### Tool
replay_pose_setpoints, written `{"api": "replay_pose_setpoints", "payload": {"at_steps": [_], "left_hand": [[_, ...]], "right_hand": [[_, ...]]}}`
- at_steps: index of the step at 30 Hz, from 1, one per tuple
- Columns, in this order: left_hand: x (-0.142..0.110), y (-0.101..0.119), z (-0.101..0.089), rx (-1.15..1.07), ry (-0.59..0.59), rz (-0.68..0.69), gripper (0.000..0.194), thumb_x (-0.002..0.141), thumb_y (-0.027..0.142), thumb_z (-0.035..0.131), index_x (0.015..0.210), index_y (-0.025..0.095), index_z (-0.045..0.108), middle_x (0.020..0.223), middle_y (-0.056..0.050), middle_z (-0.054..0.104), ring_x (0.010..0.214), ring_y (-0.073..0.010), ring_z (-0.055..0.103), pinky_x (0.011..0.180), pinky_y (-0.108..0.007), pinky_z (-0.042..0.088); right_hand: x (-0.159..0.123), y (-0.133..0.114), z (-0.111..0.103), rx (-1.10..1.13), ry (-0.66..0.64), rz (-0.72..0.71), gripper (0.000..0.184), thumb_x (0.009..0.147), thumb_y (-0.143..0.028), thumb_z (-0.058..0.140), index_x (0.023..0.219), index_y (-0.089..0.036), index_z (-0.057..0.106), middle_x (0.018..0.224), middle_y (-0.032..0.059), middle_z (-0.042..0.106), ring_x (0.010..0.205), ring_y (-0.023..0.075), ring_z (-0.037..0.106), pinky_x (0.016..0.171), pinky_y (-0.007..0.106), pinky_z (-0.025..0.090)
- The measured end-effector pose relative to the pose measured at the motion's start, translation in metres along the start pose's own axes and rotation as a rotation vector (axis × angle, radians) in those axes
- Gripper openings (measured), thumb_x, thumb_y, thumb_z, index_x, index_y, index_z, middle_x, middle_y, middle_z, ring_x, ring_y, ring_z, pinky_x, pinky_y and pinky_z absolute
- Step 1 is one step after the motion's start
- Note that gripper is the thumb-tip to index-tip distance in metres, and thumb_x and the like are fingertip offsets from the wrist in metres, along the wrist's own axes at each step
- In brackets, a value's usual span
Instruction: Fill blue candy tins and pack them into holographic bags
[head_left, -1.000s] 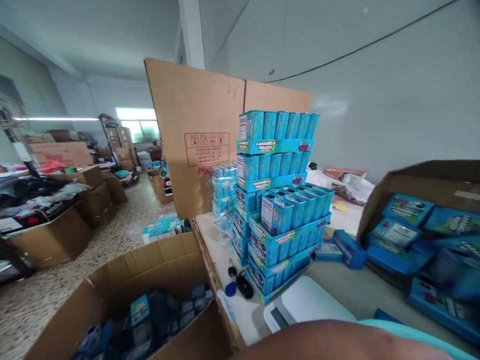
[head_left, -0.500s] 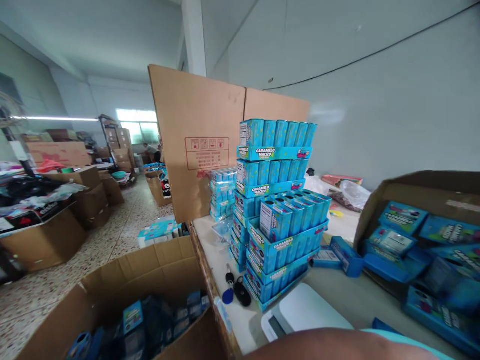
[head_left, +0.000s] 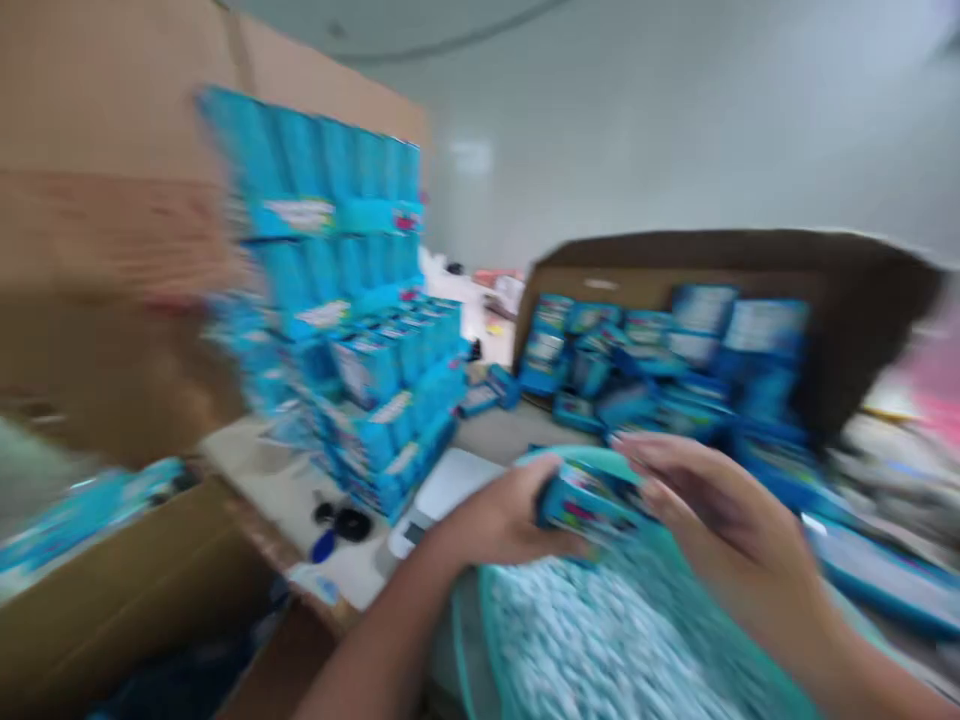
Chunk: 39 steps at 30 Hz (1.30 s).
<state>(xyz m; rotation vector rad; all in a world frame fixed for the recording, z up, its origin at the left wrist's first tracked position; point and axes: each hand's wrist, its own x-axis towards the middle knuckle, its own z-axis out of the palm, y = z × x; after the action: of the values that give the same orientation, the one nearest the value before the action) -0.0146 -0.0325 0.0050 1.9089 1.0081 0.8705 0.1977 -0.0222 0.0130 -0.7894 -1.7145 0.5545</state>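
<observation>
My left hand point(head_left: 517, 515) is closed round a small blue printed box point(head_left: 592, 500), held tilted above a turquoise basin point(head_left: 487, 610). Many small pale blue-white pieces point(head_left: 600, 640) fill the basin; blur hides what kind they are. My right hand point(head_left: 720, 510) is at the box's right end, its fingers bunched together. Anything between those fingertips is hidden. A white scale point(head_left: 450, 485) lies on the table just beyond my left forearm.
Trays of upright blue boxes point(head_left: 382, 385) stand stacked at the left, before a tall cardboard panel point(head_left: 97, 250). A tipped carton point(head_left: 847, 270) holds many blue boxes behind the basin. Keys point(head_left: 352, 523) lie near the table edge, above an open carton point(head_left: 112, 580).
My view has swung right and down, so the stacked trays sit further left. Both hands, the held box and the basin of pieces are now in sight; earlier only part of an arm showed.
</observation>
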Motion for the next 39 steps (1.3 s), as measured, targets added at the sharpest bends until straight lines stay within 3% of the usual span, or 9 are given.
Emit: {"api": "replay_pose_setpoints", "payload": {"at_steps": [3,9,15,20,23,26,31,35,39], "left_hand": [[0.006,-0.005,0.001,0.027,0.053,-0.097,0.06,0.074,0.048,0.078,0.125,0.024,0.054,0.116,-0.006,0.069,0.102,-0.0271,0.066,0.085,-0.035,0.052],[0.009,-0.004,0.002,0.141,-0.029,-0.126,0.054,0.079,0.05,0.073,0.124,0.025,0.055,0.114,-0.003,0.07,0.1,-0.0264,0.066,0.081,-0.032,0.051],[0.008,-0.007,0.003,0.077,0.006,-0.144,0.056,0.077,0.049,0.075,0.123,0.025,0.054,0.114,-0.004,0.071,0.101,-0.0274,0.069,0.08,-0.032,0.054],[0.011,-0.016,0.005,-0.047,0.123,-0.107,0.053,0.076,0.044,0.078,0.119,0.024,0.055,0.114,-0.006,0.072,0.102,-0.0278,0.069,0.081,-0.034,0.056],[0.015,-0.021,0.006,-0.146,0.277,-0.089,0.055,0.073,0.041,0.081,0.119,0.022,0.056,0.116,-0.007,0.071,0.106,-0.0281,0.069,0.088,-0.037,0.056],[0.019,-0.023,0.005,-0.213,0.418,-0.111,0.055,0.072,0.04,0.082,0.117,0.019,0.058,0.117,-0.008,0.071,0.109,-0.0282,0.067,0.095,-0.04,0.054],[0.022,-0.024,0.005,-0.283,0.477,-0.15,0.057,0.068,0.036,0.084,0.116,0.019,0.06,0.117,-0.007,0.072,0.109,-0.0293,0.067,0.097,-0.044,0.053],[0.02,-0.025,0.003,-0.297,0.358,-0.136,0.053,0.067,0.036,0.085,0.111,0.018,0.062,0.111,-0.008,0.073,0.105,-0.0302,0.068,0.095,-0.044,0.053],[0.015,-0.021,-0.001,-0.236,0.275,-0.148,0.056,0.068,0.032,0.083,0.115,0.02,0.055,0.103,-0.004,0.073,0.097,-0.0258,0.069,0.087,-0.037,0.054]], "right_hand": [[0.004,0.01,-0.014,0.001,-0.005,0.121,0.015,0.089,-0.038,0.066,0.096,-0.025,0.068,0.099,0.0062,0.07,0.092,0.0213,0.067,0.082,0.036,0.056],[0.014,0.021,-0.016,0.15,-0.318,0.43,0.028,0.082,-0.046,0.073,0.078,-0.02,0.064,0.071,-0.0003,0.065,0.065,0.013,0.057,0.057,0.026,0.042],[0.012,0.012,-0.016,0.277,-0.265,0.514,0.03,0.078,-0.045,0.077,0.085,-0.021,0.06,0.074,-0.004,0.058,0.06,0.0114,0.058,0.054,0.024,0.047],[0.017,0.014,-0.021,0.384,-0.232,0.67,0.021,0.091,-0.041,0.054,0.105,-0.025,0.053,0.085,-0.0015,0.062,0.062,0.0153,0.068,0.061,0.03,0.054],[0.011,0.023,-0.019,0.048,-0.289,0.623,0.014,0.09,-0.034,0.05,0.099,-0.024,0.057,0.091,0.0021,0.064,0.076,0.0186,0.067,0.071,0.034,0.054],[-0.003,0.028,-0.014,-0.399,-0.644,0.499,0.02,0.084,-0.037,0.063,0.1,-0.026,0.068,0.1,0.0058,0.066,0.086,0.0247,0.064,0.075,0.037,0.051],[-0.02,0.027,-0.003,-0.596,-1.063,0.383,0.057,0.057,-0.042,0.089,0.111,-0.029,0.073,0.112,0.0071,0.066,0.085,0.0269,0.064,0.065,0.033,0.048],[-0.017,0.029,0.005,-0.643,-1.144,0.323,0.05,0.06,-0.033,0.088,0.108,-0.028,0.074,0.104,0.0041,0.069,0.076,0.0226,0.062,0.058,0.03,0.043],[-0.015,0.031,0.005,-0.578,-1.037,0.365,0.023,0.058,-0.019,0.086,0.078,-0.027,0.076,0.07,-0.0009,0.067,0.06,0.0173,0.055,0.049,0.028,0.033]]}}
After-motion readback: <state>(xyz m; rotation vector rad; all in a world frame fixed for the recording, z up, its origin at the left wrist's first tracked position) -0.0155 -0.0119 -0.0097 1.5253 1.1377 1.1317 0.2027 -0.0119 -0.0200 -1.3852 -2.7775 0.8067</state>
